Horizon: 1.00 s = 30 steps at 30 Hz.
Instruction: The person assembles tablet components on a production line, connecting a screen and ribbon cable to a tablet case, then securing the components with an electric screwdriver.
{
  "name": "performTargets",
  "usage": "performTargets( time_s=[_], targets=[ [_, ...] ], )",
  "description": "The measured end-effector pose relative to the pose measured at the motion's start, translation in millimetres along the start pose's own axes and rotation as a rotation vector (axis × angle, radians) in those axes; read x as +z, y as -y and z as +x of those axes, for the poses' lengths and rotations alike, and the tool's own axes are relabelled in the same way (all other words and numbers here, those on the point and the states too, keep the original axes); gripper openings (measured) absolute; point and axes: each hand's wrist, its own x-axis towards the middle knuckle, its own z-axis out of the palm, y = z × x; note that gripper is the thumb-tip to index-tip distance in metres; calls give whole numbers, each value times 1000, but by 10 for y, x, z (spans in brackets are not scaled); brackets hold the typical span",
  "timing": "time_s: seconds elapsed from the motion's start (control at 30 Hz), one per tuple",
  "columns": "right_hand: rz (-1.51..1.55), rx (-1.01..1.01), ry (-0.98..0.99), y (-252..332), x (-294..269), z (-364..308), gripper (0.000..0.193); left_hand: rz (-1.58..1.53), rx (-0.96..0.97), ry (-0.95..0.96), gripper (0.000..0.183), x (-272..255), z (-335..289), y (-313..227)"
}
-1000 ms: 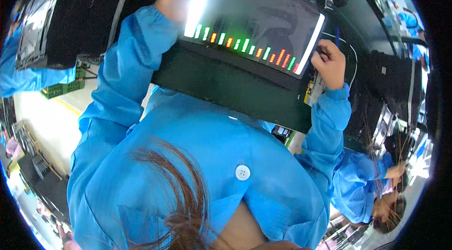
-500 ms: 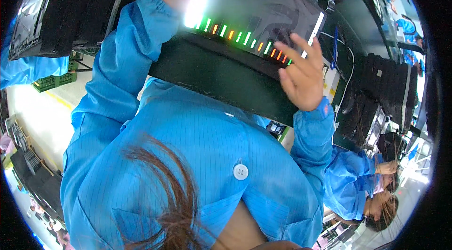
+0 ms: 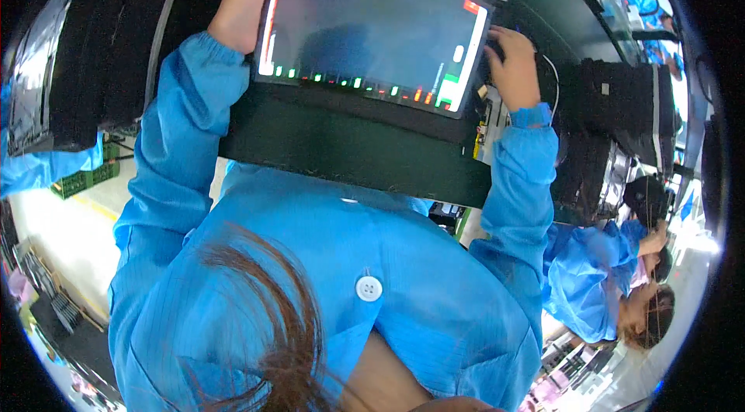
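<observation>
A flat display panel [image 3: 365, 16], lit along its edges with white strips and rows of green, red and orange marks, lies in front of me on a dark work surface [image 3: 349, 140]. My left hand [image 3: 239, 12] is closed against the panel's left edge; its fingertips are hidden at the top of the picture. At the opposite edge, my right hand [image 3: 515, 70] has its bent fingers and thumb against the panel's side. Both arms are in blue sleeves.
Black stacked material [image 3: 89, 47] stands at the left, and more dark stacks [image 3: 625, 109] at the right. A white cable [image 3: 555, 74] curves beside my right hand. A co-worker in blue [image 3: 586, 280] sits at the lower right. A green crate [image 3: 85, 179] is at the left.
My right hand has moved off the panel's lit face to its right edge. My left hand and the panel appear farther left, and the left edge's glare has dimmed. The coloured marks have changed.
</observation>
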Motion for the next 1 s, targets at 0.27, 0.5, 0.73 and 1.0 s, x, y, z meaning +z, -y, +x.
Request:
performTargets(
  time_s=[0.27, 0.5, 0.73, 1.0],
  targets=[
    [291, 186, 2, 5, -90, -105, 17, -26, 6, -232, 49, 154, -53, -11],
    [40, 576, 61, -201, -203, -181, 25, 80, 27, -400, 51, 506, -114, -61],
    [380, 544, -104, -455, -205, 130, 29, 35, 0, -342, 51, 392, -84, -66],
    [94, 406, -148, -718, 176, 529, 22, 66, 21, -345, 51, 436, -103, -65]
  ],
)
